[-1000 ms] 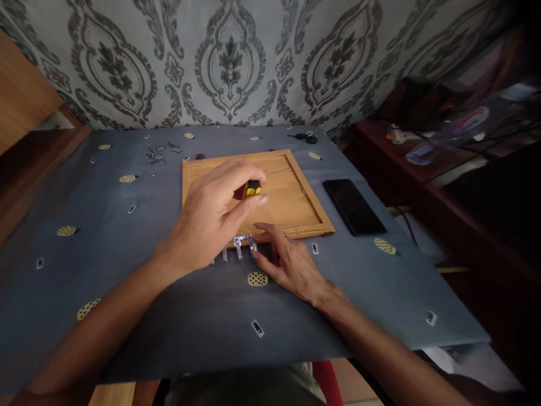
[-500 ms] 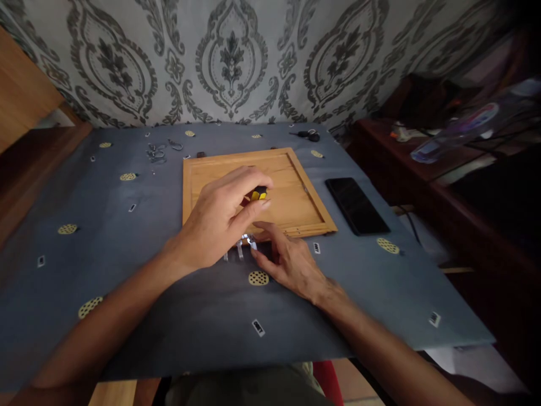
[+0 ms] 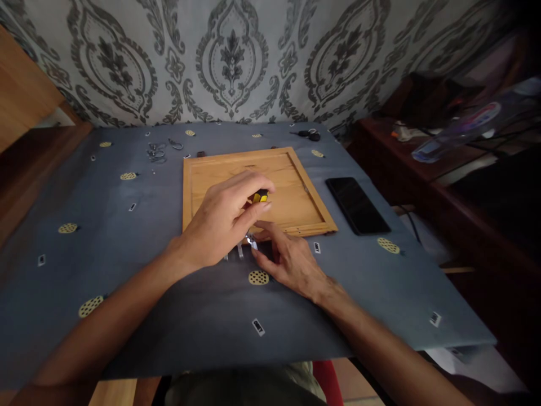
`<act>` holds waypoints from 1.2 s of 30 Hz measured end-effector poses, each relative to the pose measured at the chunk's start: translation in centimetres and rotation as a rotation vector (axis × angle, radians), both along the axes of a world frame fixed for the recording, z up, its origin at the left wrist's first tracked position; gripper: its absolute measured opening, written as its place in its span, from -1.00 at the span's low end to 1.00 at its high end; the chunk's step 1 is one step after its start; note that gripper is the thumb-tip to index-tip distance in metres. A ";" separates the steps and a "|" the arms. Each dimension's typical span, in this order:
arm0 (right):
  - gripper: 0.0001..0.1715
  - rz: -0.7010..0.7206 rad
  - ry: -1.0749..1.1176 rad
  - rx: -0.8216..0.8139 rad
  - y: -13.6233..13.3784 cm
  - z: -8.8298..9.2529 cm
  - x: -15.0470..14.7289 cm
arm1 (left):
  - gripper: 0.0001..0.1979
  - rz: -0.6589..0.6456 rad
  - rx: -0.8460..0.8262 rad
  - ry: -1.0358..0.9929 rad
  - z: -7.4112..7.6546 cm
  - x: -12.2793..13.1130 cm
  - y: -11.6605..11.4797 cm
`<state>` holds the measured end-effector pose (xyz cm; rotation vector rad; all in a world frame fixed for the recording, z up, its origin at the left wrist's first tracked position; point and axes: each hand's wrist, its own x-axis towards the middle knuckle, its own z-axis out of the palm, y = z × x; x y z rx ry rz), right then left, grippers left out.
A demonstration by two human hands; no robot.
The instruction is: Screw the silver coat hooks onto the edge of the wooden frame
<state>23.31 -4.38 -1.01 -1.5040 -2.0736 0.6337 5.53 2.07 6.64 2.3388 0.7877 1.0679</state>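
A framed wooden panel (image 3: 291, 189) lies flat on the cloth-covered table. Over its front part, my left hand (image 3: 226, 211) is closed around a screwdriver's yellow-and-black handle (image 3: 261, 195); the shaft and tip are hidden. At the panel's front edge, my right hand (image 3: 287, 256) has its thumb and forefinger against a shiny metal piece (image 3: 251, 242) with prong-like parts projecting toward me. My left hand covers part of this piece, so its exact kind is not clear.
A black phone (image 3: 357, 206) lies right of the panel. Several small metal hooks (image 3: 156, 151) are at the back left, and a dark tool (image 3: 310, 135) is at the back right. On the darker furniture at right is a clear plastic bottle (image 3: 460, 127).
My left hand has turned slightly with the screwdriver handle and shifted a little right, covering more of the metal piece. My right hand has stayed in place.
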 end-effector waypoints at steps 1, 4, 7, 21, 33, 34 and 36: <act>-0.50 0.000 0.000 0.002 0.0 -0.1 0.0 | -0.88 0.001 -0.007 0.000 0.0 0.0 0.0; -0.48 0.005 -0.004 0.026 0.0 -0.3 0.0 | -0.88 -0.008 -0.037 -0.004 0.1 0.0 0.1; -0.48 0.009 -0.014 0.046 0.0 -0.4 0.1 | -0.89 -0.014 -0.051 -0.009 0.1 0.0 0.2; -0.52 0.023 -0.072 0.089 0.0 -0.6 0.3 | -0.89 0.006 -0.050 -0.011 -0.1 0.1 0.4; -0.45 -0.005 -0.033 0.038 -0.2 -0.7 0.3 | -0.89 0.019 -0.070 -0.040 -0.1 0.1 0.7; -0.45 -0.005 -0.033 0.034 -0.2 -0.7 0.3 | -0.89 0.019 -0.069 -0.042 -0.1 0.1 0.7; -0.46 0.000 -0.025 0.024 -0.1 -0.7 0.4 | -0.89 0.013 -0.064 -0.042 -0.1 0.1 0.7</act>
